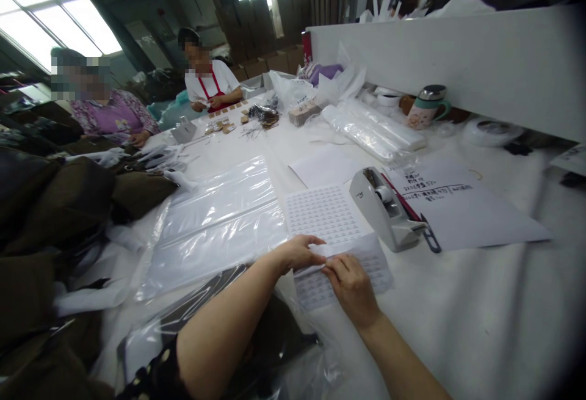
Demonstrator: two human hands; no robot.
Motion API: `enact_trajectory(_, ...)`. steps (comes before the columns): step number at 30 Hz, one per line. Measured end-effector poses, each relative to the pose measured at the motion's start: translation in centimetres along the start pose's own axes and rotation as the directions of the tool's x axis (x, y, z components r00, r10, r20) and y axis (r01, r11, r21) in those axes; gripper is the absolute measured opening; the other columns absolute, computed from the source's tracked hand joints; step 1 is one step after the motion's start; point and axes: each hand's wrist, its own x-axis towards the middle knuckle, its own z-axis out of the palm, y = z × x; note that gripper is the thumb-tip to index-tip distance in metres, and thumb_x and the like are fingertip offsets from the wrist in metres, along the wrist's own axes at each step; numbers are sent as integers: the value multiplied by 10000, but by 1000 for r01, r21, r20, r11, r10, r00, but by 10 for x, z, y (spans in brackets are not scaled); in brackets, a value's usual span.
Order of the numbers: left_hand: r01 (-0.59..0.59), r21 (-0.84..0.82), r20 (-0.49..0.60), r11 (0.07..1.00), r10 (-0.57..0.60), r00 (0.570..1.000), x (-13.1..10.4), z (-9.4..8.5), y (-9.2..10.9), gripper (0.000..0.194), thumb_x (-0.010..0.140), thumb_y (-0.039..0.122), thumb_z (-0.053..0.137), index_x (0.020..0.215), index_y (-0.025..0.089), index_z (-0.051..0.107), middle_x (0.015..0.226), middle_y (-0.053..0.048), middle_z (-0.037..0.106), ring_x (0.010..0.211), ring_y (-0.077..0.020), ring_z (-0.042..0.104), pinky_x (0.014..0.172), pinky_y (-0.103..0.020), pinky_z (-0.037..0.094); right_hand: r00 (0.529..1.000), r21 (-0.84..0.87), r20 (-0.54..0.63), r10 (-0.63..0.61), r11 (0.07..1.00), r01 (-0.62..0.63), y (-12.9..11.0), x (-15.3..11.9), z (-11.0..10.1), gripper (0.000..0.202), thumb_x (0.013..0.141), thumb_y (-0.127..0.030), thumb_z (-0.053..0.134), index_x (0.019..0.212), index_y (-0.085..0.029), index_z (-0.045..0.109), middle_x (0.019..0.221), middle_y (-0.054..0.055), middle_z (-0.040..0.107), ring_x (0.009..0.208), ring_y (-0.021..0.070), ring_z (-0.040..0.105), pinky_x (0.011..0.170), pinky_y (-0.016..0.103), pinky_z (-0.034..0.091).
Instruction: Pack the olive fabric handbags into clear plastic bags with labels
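Observation:
My left hand (302, 253) and my right hand (350, 281) meet over a printed label sheet (323, 214), whose near part is lifted and folded. The fingertips of both hands pinch the sheet's folded part; whether a small label is between them is too small to tell. Just right of the sheet stands a white tape dispenser (384, 207). Under my left forearm lies a dark item in a clear plastic bag (274, 333). A stack of flat clear bags (220, 223) lies left of the sheet.
Dark brown bags (55, 204) are piled at the left. Handwritten paper (467, 210), a box cutter (430, 235) and a mug (425, 107) are on the right. Rolled plastic (370, 128) lies farther back. Two people (114, 113) (213, 85) sit across the table.

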Motion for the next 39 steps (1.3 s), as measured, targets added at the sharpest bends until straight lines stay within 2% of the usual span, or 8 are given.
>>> enact_trajectory(4, 8, 11, -7, 1000, -8, 1000, -3, -1, 2, 530, 621, 337, 690, 1126, 212, 588, 920, -29, 647, 856, -213, 613, 717, -289, 496, 1000, -15, 4, -31, 999, 31, 3, -1, 3, 199, 921, -228, 446, 736, -193, 510, 720, 30, 533, 720, 182, 519, 672, 316, 436)
enact_trajectory(7, -16, 23, 11, 1000, 16, 1000, -9, -4, 5, 520, 636, 362, 681, 1127, 219, 587, 984, -37, 641, 909, -214, 606, 767, -287, 487, 998, 1, -30, -46, 999, 46, 6, -2, 4, 120, 921, -245, 455, 946, -173, 548, 849, 65, 576, 810, 197, 544, 723, 342, 466)
enact_trajectory(10, -39, 40, 32, 998, 38, 999, -14, -7, 10, 537, 656, 378, 664, 1164, 230, 568, 998, -36, 637, 934, -214, 598, 800, -298, 478, 994, -31, -48, -101, 995, 99, 9, -3, 4, 202, 916, -220, 475, 1101, -163, 533, 900, 79, 588, 846, 203, 548, 752, 351, 471)
enact_trajectory(17, -94, 217, 84, 972, 78, 993, -14, -11, 19, 710, 570, 468, 742, 1217, 264, 532, 1085, -49, 598, 1000, -239, 565, 857, -331, 448, 991, -42, -38, -125, 991, 124, 9, 0, 0, 72, 902, -204, 504, 877, -177, 566, 843, 65, 563, 812, 197, 526, 743, 339, 452)
enact_trajectory(23, -122, 270, 129, 955, 90, 988, -7, -13, 16, 627, 635, 344, 702, 1229, 257, 521, 1047, -43, 616, 962, -223, 580, 822, -319, 460, 991, -51, 27, -132, 990, 133, 9, 5, -2, 168, 903, -209, 489, 737, -183, 488, 799, 58, 546, 790, 202, 513, 740, 354, 447)
enact_trajectory(27, -139, 291, 130, 947, 105, 986, -8, -14, 17, 594, 667, 330, 666, 1235, 240, 517, 1073, -55, 611, 980, -222, 570, 835, -313, 454, 992, -44, 77, -95, 994, 99, 10, 6, -1, 185, 912, -244, 471, 736, -190, 471, 764, 50, 528, 770, 208, 507, 706, 361, 451)
enact_trajectory(33, -128, 325, 120, 937, 94, 988, -12, -18, 24, 607, 675, 401, 651, 1249, 262, 511, 1044, -46, 600, 974, -220, 566, 850, -316, 449, 990, -6, 3, -138, 990, 138, 12, 3, 1, 89, 912, -238, 488, 962, -179, 533, 880, 68, 570, 850, 200, 517, 758, 349, 454)
enact_trajectory(39, -93, 343, 148, 935, 44, 988, -7, -18, 25, 751, 569, 432, 742, 1261, 279, 493, 1110, -52, 581, 960, -230, 580, 836, -325, 465, 991, -53, 60, -121, 991, 124, 15, 3, 5, 153, 913, -206, 471, 762, -184, 488, 767, 47, 535, 757, 195, 502, 698, 348, 441)
